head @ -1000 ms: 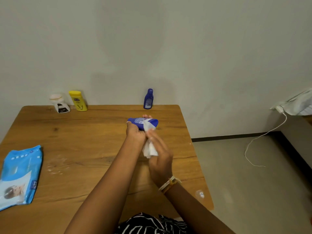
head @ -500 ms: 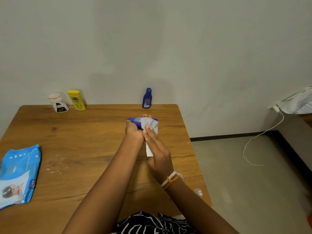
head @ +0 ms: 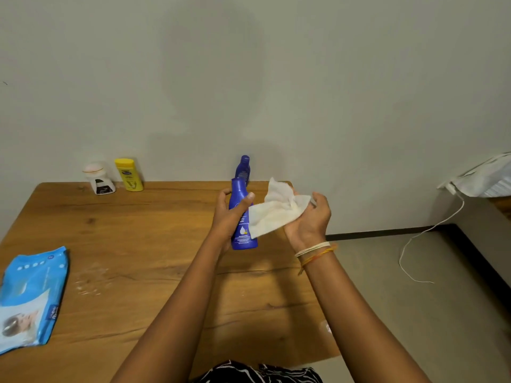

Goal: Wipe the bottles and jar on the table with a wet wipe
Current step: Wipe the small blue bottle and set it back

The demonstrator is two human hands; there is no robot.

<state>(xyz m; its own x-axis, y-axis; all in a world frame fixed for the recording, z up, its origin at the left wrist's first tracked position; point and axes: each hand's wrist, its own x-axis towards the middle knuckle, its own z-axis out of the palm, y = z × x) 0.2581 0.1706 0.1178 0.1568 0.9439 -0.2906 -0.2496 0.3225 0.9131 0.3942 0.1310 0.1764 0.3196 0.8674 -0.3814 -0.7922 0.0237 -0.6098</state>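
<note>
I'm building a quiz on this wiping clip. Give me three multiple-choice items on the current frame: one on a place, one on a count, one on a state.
1. Where does the yellow bottle stand?
A. at the table's far edge by the wall
B. on the floor
C. on the wipes pack

2. How many blue bottles show?
A. one
B. two
C. four

3. What is the state of the wet wipe?
A. sealed in its pack
B. flat on the table
C. held in the right hand, clear of the bottle

Key: 1 A, it stands beside the white jar against the wall. 2 B, one in the left hand, one behind it by the wall. 3 C, the wipe hangs from the right grip.
</note>
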